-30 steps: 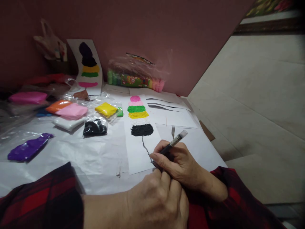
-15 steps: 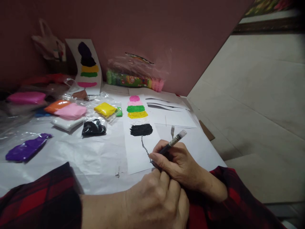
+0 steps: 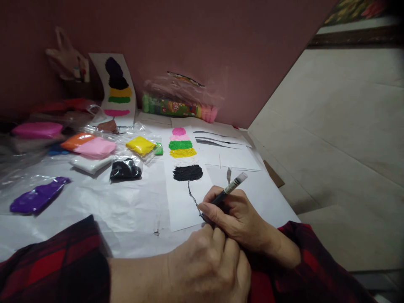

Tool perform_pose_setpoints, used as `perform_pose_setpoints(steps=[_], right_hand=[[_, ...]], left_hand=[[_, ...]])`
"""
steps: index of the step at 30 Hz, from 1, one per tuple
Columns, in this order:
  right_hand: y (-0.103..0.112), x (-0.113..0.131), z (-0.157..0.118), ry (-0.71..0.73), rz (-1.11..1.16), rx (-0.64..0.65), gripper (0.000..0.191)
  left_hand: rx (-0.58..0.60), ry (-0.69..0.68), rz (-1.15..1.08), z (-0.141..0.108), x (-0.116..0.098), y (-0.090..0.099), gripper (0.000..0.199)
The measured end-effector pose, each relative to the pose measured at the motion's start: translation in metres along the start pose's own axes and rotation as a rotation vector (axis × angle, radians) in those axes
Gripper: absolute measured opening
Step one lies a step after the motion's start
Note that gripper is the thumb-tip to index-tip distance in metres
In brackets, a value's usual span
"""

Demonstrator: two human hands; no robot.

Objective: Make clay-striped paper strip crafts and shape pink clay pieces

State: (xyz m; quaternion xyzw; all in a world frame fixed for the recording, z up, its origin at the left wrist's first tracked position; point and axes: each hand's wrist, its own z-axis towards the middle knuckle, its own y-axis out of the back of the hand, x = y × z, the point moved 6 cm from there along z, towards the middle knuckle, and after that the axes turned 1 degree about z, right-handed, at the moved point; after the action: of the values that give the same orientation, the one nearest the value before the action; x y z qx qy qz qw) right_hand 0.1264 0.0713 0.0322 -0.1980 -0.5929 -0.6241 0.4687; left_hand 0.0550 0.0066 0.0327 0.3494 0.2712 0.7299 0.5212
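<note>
My right hand (image 3: 235, 214) grips a black pen (image 3: 229, 188) with a clear upper end, slanted up to the right; its tip is hidden behind my fingers. Curled beside it, my left hand (image 3: 208, 265) lies low in front of the paper's near edge. What its fingers hold, if anything, is hidden. Beyond both hands lies a white paper strip (image 3: 181, 206) bearing textured clay bands in pink, light pink, green, yellow, white and black. From the black band (image 3: 188, 173) a thin, bumpy black line (image 3: 191, 195) runs down to my right fingertips.
Bagged clay lies on the left: purple (image 3: 39, 195), black (image 3: 126, 169), yellow (image 3: 141, 145), light pink (image 3: 96, 148). Against the wall stands a second decorated sheet (image 3: 97, 67), beside a bag of coloured clay (image 3: 176, 107). A fork (image 3: 229, 174) and white sheets (image 3: 233, 155) lie beyond my right hand.
The view has shifted very slightly, so the table things sit a little lower and further right. Both hands keep almost the same pose, the pen still in my right.
</note>
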Motion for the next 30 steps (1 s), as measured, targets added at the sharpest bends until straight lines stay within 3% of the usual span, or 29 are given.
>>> perform_pose_setpoints(steps=[30], right_hand=[[0.0,-0.0023,0.0009,-0.002,0.029,-0.004,0.017]], left_hand=[[-0.025,0.005,-0.018,-0.0008,0.0002,-0.0002,0.019]])
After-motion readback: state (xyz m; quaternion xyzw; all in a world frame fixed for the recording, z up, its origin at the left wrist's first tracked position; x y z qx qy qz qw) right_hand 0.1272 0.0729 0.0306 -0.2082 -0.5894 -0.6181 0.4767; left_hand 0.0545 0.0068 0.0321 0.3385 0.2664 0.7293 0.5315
